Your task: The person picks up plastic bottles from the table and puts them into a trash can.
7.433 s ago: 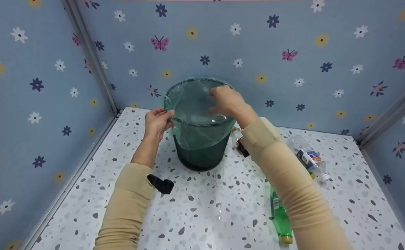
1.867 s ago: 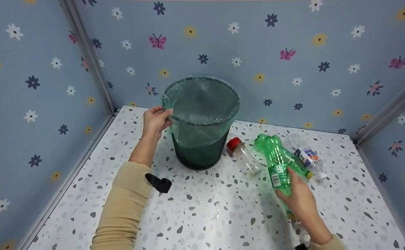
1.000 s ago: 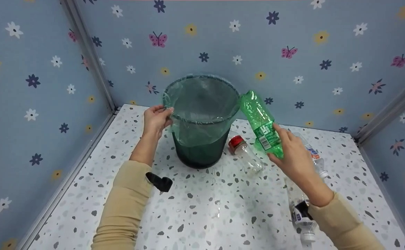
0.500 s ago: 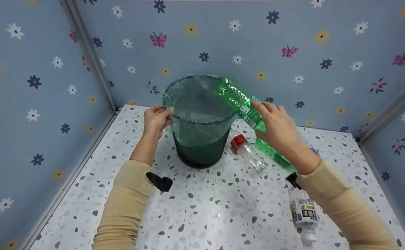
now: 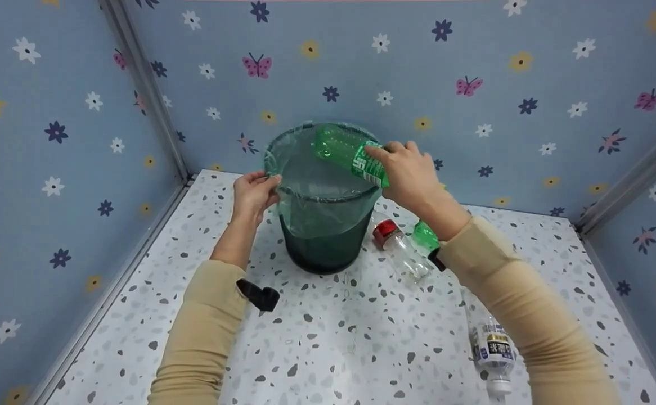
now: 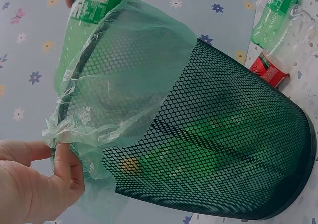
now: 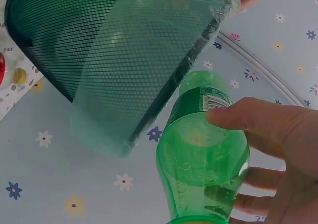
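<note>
At the centre of the head view stands a dark mesh bin (image 5: 324, 242) lined with a thin green bag (image 5: 317, 216) folded over its rim. The left hand (image 5: 254, 194), at the bin's left edge, pinches the bag's fold between thumb and fingers. The right hand (image 5: 409, 171), at the bin's upper right, has its fingers wrapped round a green bottle (image 5: 345, 152) held tilted over the bin's opening. Right of the bin, 1 clear bottle with a red cap (image 5: 400, 250) lies on the speckled table (image 5: 328, 349). Another clear bottle (image 5: 492, 354) lies at lower right.
</note>
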A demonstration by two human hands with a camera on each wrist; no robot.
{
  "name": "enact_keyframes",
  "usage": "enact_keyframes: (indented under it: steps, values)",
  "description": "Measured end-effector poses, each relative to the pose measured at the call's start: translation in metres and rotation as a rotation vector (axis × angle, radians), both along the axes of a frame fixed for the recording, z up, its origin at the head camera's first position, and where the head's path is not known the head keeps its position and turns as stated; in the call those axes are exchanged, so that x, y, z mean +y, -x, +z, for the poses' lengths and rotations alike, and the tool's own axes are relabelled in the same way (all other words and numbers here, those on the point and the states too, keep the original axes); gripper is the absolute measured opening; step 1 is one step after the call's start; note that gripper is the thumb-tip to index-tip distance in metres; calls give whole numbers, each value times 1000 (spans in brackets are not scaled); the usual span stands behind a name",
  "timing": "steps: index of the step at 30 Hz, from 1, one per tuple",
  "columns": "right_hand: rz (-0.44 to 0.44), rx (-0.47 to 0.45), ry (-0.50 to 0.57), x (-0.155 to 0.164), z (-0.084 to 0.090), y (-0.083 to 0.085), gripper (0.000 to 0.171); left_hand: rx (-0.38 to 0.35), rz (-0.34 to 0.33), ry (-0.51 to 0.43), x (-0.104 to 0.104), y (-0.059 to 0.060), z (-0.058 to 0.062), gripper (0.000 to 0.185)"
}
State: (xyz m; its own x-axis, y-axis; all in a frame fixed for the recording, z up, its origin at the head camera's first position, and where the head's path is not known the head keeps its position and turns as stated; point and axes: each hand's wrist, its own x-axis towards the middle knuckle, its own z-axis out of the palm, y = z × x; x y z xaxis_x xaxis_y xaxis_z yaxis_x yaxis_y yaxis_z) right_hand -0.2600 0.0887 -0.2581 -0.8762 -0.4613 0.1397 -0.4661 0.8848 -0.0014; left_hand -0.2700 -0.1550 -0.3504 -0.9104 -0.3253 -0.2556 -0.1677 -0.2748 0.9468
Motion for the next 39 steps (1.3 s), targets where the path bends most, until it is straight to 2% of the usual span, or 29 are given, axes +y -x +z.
enact_keyframes:
  steps: [12,22,28,35,39]
  values:
    - [31,-79,-32,-33,0,25,62,7,-12,19,0,-1,-1,44]
    - [153,-83,-63,-45,-15,41,50,4,-17,2,0,0,0,44]
    - [188,-71,48,-43,-21,45,36,-2,-8,10,0,-1,1,43]
    - [158,-6,208,-33,-20,41,30,8,3,8,2,-4,4,39]
    - [122,19,279,-25,-22,37,28,6,-9,24,1,-2,1,42]
